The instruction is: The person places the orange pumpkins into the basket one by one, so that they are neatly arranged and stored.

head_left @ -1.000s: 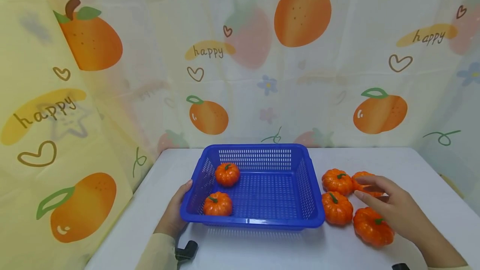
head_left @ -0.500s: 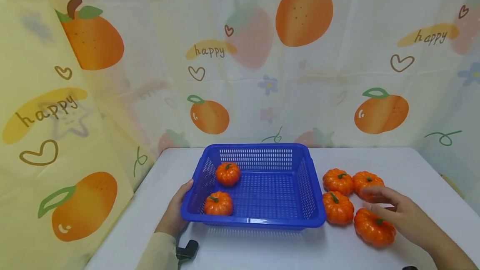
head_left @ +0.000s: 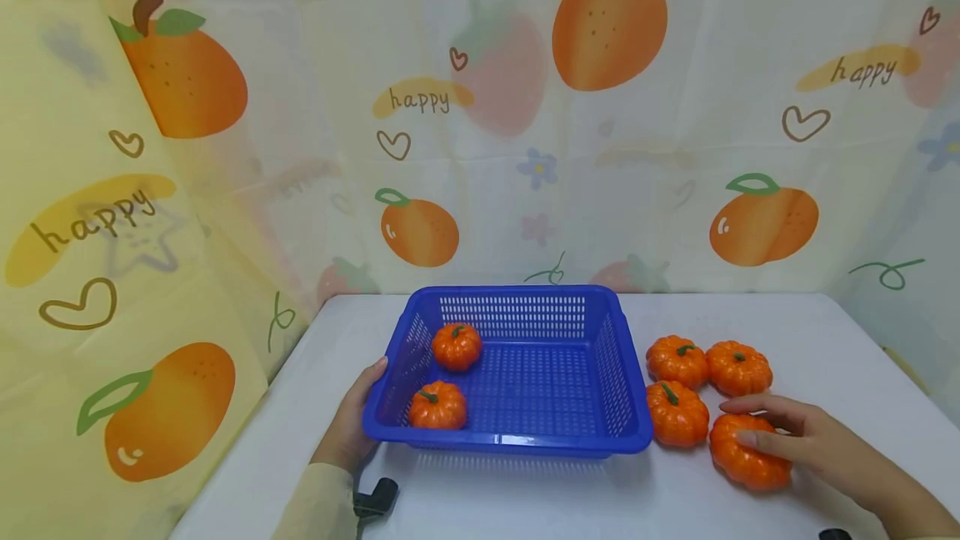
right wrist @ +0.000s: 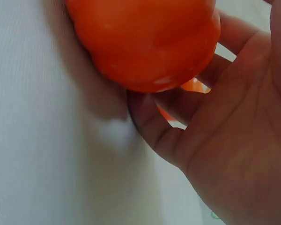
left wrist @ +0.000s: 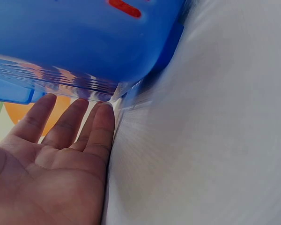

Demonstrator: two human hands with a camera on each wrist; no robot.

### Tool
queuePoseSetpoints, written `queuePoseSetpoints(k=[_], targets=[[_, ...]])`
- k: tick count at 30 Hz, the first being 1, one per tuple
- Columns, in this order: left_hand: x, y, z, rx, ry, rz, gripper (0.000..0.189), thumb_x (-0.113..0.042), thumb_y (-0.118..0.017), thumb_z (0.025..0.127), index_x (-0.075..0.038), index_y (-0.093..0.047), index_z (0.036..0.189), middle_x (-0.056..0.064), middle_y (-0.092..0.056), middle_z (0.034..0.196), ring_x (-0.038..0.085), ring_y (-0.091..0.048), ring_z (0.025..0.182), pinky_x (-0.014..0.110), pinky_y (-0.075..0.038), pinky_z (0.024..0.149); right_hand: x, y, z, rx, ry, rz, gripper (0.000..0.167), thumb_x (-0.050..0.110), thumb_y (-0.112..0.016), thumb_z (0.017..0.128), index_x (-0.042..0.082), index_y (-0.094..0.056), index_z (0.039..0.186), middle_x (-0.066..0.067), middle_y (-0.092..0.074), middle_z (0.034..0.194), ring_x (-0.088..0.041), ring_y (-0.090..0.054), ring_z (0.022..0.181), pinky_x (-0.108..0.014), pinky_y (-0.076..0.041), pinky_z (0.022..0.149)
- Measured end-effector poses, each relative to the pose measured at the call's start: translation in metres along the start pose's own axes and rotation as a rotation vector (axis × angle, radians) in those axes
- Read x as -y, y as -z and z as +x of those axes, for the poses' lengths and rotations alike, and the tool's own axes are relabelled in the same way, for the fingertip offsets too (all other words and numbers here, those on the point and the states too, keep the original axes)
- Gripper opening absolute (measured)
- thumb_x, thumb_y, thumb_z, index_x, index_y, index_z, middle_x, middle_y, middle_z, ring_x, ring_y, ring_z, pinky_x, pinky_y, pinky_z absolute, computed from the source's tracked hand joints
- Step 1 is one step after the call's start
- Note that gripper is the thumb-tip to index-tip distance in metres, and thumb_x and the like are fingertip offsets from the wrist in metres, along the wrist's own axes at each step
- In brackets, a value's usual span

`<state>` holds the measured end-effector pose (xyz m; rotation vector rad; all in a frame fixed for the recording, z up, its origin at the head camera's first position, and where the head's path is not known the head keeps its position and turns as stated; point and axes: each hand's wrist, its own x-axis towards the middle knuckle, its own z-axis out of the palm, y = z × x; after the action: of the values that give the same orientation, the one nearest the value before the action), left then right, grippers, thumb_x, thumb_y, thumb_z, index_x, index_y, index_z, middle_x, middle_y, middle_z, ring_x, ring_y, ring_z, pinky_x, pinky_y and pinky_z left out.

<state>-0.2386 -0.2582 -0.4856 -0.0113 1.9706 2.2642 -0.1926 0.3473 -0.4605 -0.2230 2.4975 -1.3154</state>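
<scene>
My right hand (head_left: 813, 440) grips a small orange pumpkin (head_left: 750, 463) at the front of the right-hand group. Its thumb lies over the near side and its fingers go round the far side; the stem is hidden under the hand. In the right wrist view the pumpkin (right wrist: 147, 44) sits against the curled fingers, close by the white tabletop. My left hand (head_left: 348, 423) rests at the left side of a blue plastic basket (head_left: 506, 442). Seen from the left wrist, its extended fingers (left wrist: 63, 126) have their tips against the basket's slotted wall.
Two pumpkins lie inside the basket, one toward the back (head_left: 456, 347) and one at the front left (head_left: 438, 407). Right of the basket are three more pumpkins (head_left: 677, 413), grouped close together. A fruit-printed curtain (head_left: 495, 173) hangs behind the white table (head_left: 510, 498).
My right hand has moved from over the back-right pumpkin toward the front one and now holds it. My left hand and the basket stay put.
</scene>
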Motion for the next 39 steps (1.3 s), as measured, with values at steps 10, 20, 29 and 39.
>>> queuePoseSetpoints(k=[10, 20, 29, 39], targets=[[-0.002, 0.001, 0.001, 0.015, 0.013, -0.009, 0.08, -0.058, -0.045, 0.109, -0.007, -0.034, 0.17, 0.018, -0.041, 0.169, 0.036, -0.041, 0.153, 0.045, -0.036, 0.12, -0.019, 0.005, -0.001, 0.07, -0.005, 0.12, 0.055, 0.026, -0.064, 0.109, 0.0, -0.053, 0.156, -0.034, -0.039, 0.163, -0.058, -0.034, 0.144, -0.081, -0.042, 0.1], [0.0, 0.002, 0.002, 0.02, 0.004, 0.0, 0.08, -0.059, -0.046, 0.109, -0.008, -0.035, 0.17, 0.017, -0.042, 0.169, 0.036, -0.041, 0.153, 0.046, -0.036, 0.12, -0.029, 0.007, 0.001, 0.104, -0.013, 0.158, 0.058, 0.025, -0.059, 0.112, -0.006, -0.046, 0.159, -0.032, -0.045, 0.161, -0.053, -0.041, 0.142, -0.08, -0.041, 0.103], [0.001, 0.002, 0.0, 0.017, 0.001, -0.013, 0.08, -0.058, -0.045, 0.11, -0.006, -0.033, 0.17, 0.018, -0.04, 0.17, 0.036, -0.04, 0.153, 0.044, -0.037, 0.119, -0.025, 0.006, -0.001, 0.073, 0.004, 0.144, 0.054, 0.024, -0.059, 0.112, -0.007, -0.05, 0.156, -0.033, -0.041, 0.163, -0.047, -0.042, 0.143, -0.08, -0.04, 0.105], [0.0, 0.001, 0.002, 0.013, 0.008, -0.013, 0.081, -0.058, -0.046, 0.109, -0.006, -0.034, 0.17, 0.018, -0.041, 0.169, 0.035, -0.041, 0.153, 0.044, -0.036, 0.12, -0.024, 0.005, -0.002, 0.013, 0.018, 0.103, 0.052, 0.025, -0.06, 0.113, -0.005, -0.053, 0.155, -0.032, -0.044, 0.161, -0.048, -0.042, 0.142, -0.075, -0.044, 0.105]])
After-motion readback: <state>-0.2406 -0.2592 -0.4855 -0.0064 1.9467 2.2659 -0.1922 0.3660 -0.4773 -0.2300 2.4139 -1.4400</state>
